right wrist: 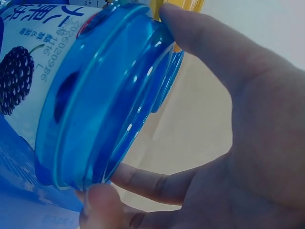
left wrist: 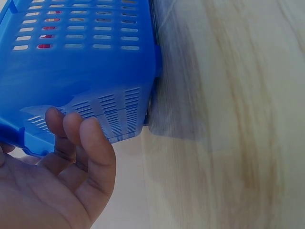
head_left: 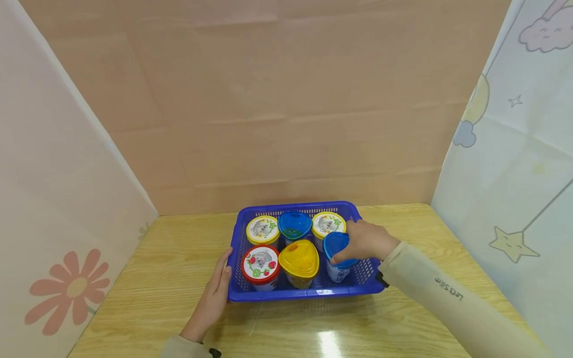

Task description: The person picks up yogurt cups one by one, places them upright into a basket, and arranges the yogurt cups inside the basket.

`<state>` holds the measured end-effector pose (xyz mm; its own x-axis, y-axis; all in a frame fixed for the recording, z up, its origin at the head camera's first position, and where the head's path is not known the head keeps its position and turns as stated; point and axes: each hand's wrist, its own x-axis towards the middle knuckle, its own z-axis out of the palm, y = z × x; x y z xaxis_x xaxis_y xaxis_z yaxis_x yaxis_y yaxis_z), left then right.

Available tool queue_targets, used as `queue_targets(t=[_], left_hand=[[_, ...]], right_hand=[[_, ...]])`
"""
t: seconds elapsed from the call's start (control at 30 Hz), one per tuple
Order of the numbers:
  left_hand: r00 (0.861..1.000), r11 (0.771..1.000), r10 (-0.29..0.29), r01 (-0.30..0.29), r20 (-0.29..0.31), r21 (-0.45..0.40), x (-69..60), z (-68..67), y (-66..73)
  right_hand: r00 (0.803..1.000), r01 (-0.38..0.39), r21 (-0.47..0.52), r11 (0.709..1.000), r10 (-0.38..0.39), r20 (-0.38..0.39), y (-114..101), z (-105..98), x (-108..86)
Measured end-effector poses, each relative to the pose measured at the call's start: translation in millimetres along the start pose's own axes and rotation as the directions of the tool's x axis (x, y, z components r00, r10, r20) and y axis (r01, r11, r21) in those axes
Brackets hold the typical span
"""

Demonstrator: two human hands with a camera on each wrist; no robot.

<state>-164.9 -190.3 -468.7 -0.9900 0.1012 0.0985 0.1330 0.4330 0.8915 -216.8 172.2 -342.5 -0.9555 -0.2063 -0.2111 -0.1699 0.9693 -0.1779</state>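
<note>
A blue plastic basket point(head_left: 305, 295) stands on the table, holding several lidded cups in two rows. My right hand point(head_left: 369, 241) grips the front-right cup by its blue lid point(right wrist: 114, 95), thumb on one side and fingers on the other. Its label point(right wrist: 28, 57) shows a blackberry. Left of it are a yellow-lidded cup point(head_left: 299, 258) and a red-rimmed cup point(head_left: 261, 266). Behind sit a blue-lidded cup point(head_left: 294, 224) and two yellow-rimmed cups, one left point(head_left: 262, 229), one right point(head_left: 329, 223). My left hand point(head_left: 214, 293) rests against the basket's left side, its bent fingers point(left wrist: 97, 143) touching the outer wall.
The wood-grain table point(head_left: 170, 258) extends around the basket. A brown paper-like backdrop point(head_left: 286, 109) rises at the back. Printed white sheets flank it, with a flower point(head_left: 76, 287) on the left and a star point(head_left: 512, 243) on the right.
</note>
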Motion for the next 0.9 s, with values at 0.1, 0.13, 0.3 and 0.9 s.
queue_targets(t=[0.1, 0.13, 0.3, 0.9], left_hand=[[1.000, 1.000, -0.001, 0.001, 0.005, -0.007, 0.6, -0.2, 0.8], [1.000, 1.000, -0.001, 0.001, 0.006, -0.008, 0.7, -0.3, 1.1], [1.000, 1.000, 0.013, -0.013, -0.005, 0.004, 0.4, 0.0, 0.7], [1.000, 1.000, 0.012, -0.012, -0.013, 0.000, 1.7, 1.4, -0.6]], right_hand=[[1.000, -0.002, -0.003, 1.000, 0.002, -0.002, -0.2, 0.2, -0.5], [1.000, -0.003, -0.003, 1.000, 0.003, -0.001, -0.2, 0.2, -0.6], [1.000, -0.006, -0.004, 1.000, 0.007, 0.002, 0.2, 1.2, -1.3], [1.000, -0.010, 0.012, 1.000, 0.010, -0.020, 5.5, 6.4, -1.9]])
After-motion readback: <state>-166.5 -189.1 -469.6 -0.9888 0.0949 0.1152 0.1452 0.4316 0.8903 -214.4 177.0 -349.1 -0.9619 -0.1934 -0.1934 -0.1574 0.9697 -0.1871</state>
